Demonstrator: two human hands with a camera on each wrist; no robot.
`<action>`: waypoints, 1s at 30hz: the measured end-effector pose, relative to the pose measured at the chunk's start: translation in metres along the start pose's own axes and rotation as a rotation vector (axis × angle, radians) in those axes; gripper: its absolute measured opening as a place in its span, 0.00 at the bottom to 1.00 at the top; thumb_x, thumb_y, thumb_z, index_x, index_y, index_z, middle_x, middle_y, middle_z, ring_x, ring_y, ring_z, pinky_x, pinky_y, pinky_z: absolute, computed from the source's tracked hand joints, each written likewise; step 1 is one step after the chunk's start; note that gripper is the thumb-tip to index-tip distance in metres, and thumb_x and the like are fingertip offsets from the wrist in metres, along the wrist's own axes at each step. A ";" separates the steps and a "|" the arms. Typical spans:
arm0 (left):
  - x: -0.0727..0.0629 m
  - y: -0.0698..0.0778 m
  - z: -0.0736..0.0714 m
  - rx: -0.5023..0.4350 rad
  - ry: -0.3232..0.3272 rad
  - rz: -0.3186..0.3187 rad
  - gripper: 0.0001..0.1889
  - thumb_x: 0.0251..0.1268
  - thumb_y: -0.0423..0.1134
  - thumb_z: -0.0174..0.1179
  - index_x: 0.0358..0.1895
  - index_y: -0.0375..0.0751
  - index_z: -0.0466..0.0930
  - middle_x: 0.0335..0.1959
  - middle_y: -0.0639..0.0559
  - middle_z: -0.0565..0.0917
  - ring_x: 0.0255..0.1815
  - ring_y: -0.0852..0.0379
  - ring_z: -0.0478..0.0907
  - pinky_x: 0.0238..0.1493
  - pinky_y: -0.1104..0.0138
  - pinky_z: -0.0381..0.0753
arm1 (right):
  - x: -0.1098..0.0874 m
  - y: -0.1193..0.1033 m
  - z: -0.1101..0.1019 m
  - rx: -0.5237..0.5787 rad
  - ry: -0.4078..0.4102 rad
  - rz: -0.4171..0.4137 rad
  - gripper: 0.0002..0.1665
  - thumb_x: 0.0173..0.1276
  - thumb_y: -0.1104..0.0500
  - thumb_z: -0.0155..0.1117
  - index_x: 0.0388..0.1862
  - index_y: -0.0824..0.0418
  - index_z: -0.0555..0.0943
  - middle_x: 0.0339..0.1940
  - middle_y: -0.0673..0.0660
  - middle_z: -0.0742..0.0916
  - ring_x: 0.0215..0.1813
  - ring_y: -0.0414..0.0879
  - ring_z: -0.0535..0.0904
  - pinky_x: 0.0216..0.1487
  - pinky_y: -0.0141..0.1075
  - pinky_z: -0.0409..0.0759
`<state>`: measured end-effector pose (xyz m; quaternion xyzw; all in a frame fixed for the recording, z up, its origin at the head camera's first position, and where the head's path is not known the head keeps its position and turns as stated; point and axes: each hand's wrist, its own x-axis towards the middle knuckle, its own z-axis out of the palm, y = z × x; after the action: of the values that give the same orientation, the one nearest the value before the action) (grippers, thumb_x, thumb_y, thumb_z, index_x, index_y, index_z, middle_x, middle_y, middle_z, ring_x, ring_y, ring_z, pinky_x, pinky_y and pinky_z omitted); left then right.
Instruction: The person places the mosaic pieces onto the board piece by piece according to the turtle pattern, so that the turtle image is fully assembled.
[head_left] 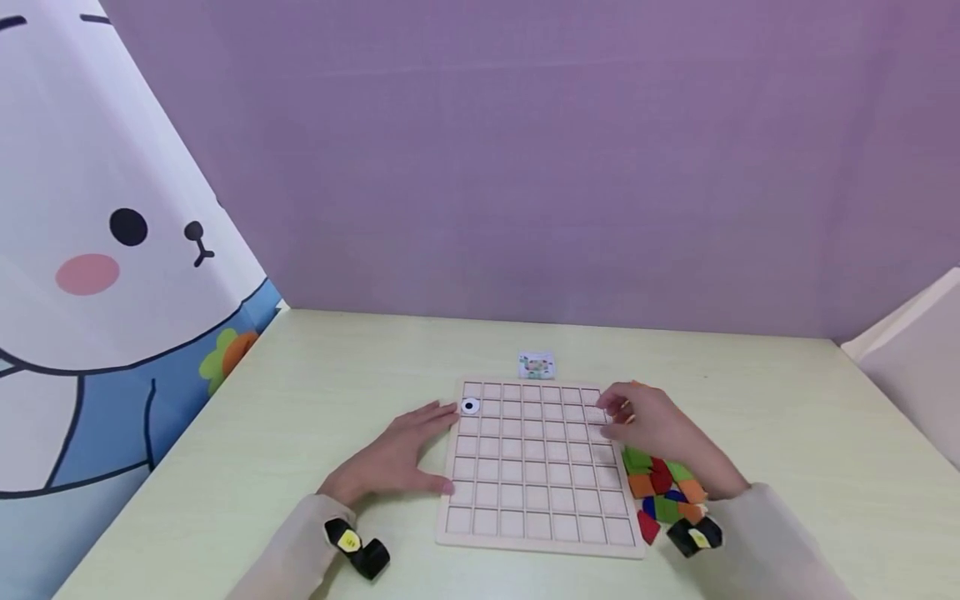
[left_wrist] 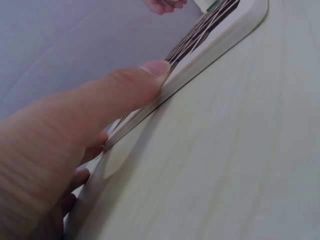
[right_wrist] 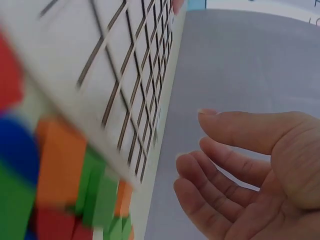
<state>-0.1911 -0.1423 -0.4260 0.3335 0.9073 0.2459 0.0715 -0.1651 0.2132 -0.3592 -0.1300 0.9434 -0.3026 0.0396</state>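
A pale wooden grid board [head_left: 537, 476] lies flat on the table. In its left column, second cell from the top, sits a white tile with a black-dot eye [head_left: 470, 406]. My left hand [head_left: 401, 454] is spread along the board's left side, fingers extended; in the left wrist view the thumb [left_wrist: 125, 90] rests against the board's edge. Over the board's upper right edge hovers my right hand [head_left: 648, 421]. The right wrist view shows its fingers loosely bent, with a gap to the thumb and nothing held. Coloured wooden pieces [right_wrist: 62, 165] lie beside the board, below that hand.
Behind the board lies a small printed picture card [head_left: 536, 365]. Red, green, orange and blue pieces [head_left: 663, 485] crowd against the board's right edge, partly covered by the right arm. A purple backdrop [head_left: 555, 167] stands along the table's far side, a cartoon-printed cloth [head_left: 112, 333] at left.
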 end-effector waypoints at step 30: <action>0.000 0.000 0.000 0.002 -0.003 -0.004 0.51 0.46 0.65 0.66 0.73 0.44 0.58 0.76 0.48 0.58 0.78 0.44 0.47 0.75 0.45 0.47 | -0.025 0.047 0.005 0.017 -0.099 0.092 0.15 0.54 0.67 0.72 0.41 0.64 0.81 0.34 0.52 0.80 0.36 0.45 0.72 0.33 0.30 0.76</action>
<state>-0.1908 -0.1422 -0.4263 0.3319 0.9082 0.2443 0.0728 -0.1507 0.2540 -0.3910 -0.1008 0.9427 -0.3014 0.1014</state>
